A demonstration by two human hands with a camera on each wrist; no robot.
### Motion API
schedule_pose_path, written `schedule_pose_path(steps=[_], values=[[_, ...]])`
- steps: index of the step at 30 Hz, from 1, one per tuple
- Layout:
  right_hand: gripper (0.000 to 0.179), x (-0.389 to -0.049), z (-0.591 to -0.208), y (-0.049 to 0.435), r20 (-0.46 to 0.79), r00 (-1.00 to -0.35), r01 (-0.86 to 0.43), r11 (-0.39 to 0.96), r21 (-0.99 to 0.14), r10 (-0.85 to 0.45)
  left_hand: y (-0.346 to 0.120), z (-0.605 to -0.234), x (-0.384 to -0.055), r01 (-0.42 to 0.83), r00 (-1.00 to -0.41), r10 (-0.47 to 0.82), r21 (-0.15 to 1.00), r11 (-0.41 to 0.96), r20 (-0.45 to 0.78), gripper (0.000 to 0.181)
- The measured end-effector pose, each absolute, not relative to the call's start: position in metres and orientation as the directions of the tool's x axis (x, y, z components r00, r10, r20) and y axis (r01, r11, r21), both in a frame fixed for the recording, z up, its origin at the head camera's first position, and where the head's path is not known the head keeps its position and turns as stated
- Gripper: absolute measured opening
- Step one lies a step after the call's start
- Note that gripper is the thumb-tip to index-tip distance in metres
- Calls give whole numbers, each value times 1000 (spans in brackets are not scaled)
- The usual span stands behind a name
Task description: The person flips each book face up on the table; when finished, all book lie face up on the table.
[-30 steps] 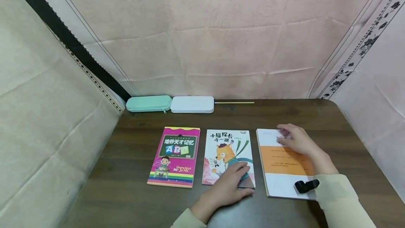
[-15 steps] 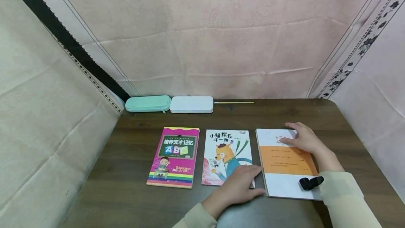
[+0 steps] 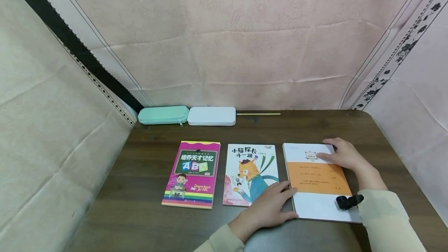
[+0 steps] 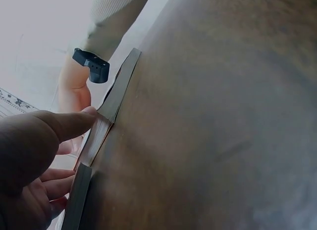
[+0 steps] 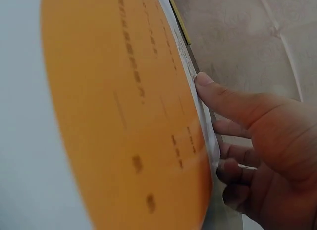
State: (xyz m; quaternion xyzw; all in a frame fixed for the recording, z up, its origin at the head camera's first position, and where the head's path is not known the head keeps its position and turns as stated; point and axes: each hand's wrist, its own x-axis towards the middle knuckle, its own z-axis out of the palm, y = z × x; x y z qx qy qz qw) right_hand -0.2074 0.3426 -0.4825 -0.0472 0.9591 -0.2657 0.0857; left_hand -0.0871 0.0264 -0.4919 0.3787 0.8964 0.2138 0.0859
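My right hand [image 3: 344, 156] holds the top right corner of a white book with an orange band [image 3: 315, 176], lying on the table. In the right wrist view its thumb [image 5: 213, 86] lies on the cover, with the other fingers bent at the edge. At that book's left edge, my left hand [image 3: 267, 209] touches with fingertips and extended thumb. The left wrist view shows this thumb [image 4: 74, 123] along the page edges [image 4: 119, 91]. Left of it lies a picture book with an orange cat [image 3: 248, 170], its lower right corner covered by the left hand.
A pink ABC book [image 3: 190, 174] lies at the left on the brown wooden table [image 3: 140, 228]. Along the back are a mint zip case [image 3: 163, 115], a white case [image 3: 212, 116] and a thin gold stick [image 3: 259, 114]. Pale cloth [image 3: 245, 49] hangs behind.
My left hand has moved right, off the cat picture book, to the left edge of the orange-banded book. My right hand has slid right across its cover to the top right corner.
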Motion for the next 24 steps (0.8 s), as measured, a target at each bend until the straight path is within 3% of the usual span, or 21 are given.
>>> schedule_pose_path(steps=[6,15,24], values=[[95,-203,-483,353,-151,-985,1,875,-484,-82,29,-495,-86,643,-705,709,425,637,5,69],[90,-197,-485,355,-99,-991,-29,861,-507,-92,34,-495,-86,632,-703,708,400,663,-63,73],[86,-192,-483,358,-134,-990,55,788,-614,-36,37,-496,-86,626,-688,716,403,668,-119,76]])
